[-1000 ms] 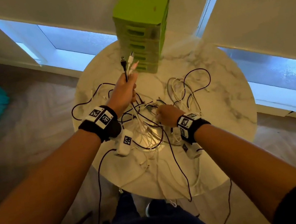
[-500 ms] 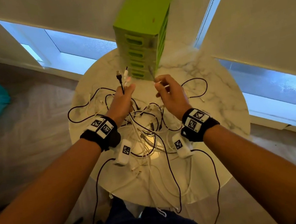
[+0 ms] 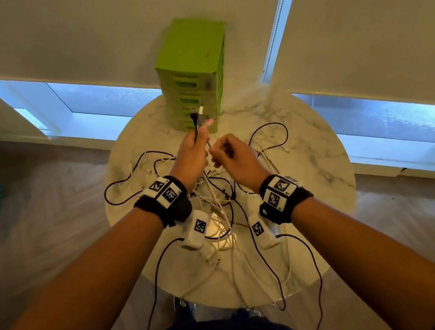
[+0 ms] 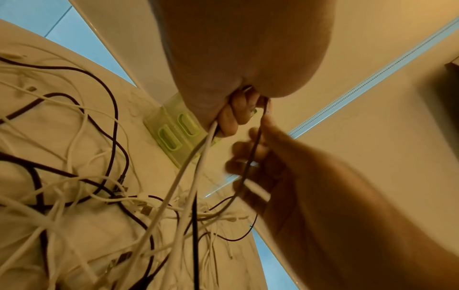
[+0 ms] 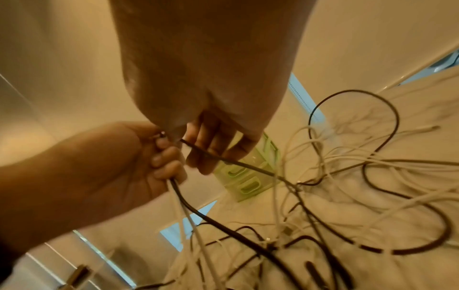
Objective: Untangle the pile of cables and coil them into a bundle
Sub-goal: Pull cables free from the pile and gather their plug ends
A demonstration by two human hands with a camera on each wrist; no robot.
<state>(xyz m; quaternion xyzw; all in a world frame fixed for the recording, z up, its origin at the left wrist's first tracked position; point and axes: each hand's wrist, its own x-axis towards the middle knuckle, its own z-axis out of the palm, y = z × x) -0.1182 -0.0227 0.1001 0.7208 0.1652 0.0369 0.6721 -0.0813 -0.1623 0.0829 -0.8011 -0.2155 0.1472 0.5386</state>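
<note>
While the left hand (image 3: 192, 151) clutched the gathered cable ends (image 3: 199, 116) and the right hand (image 3: 233, 157) pinched a dark cable (image 5: 223, 160), any hard tug probably would've tightened the tangle (image 3: 216, 206).

Black wristbands (image 3: 173, 209) carry white tag-printed blocks (image 3: 279, 192); sleeves dark.

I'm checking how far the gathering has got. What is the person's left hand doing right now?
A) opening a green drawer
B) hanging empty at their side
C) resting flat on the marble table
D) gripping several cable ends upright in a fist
D: the left hand is fisted around black and white cable ends that stick up above it.
</note>
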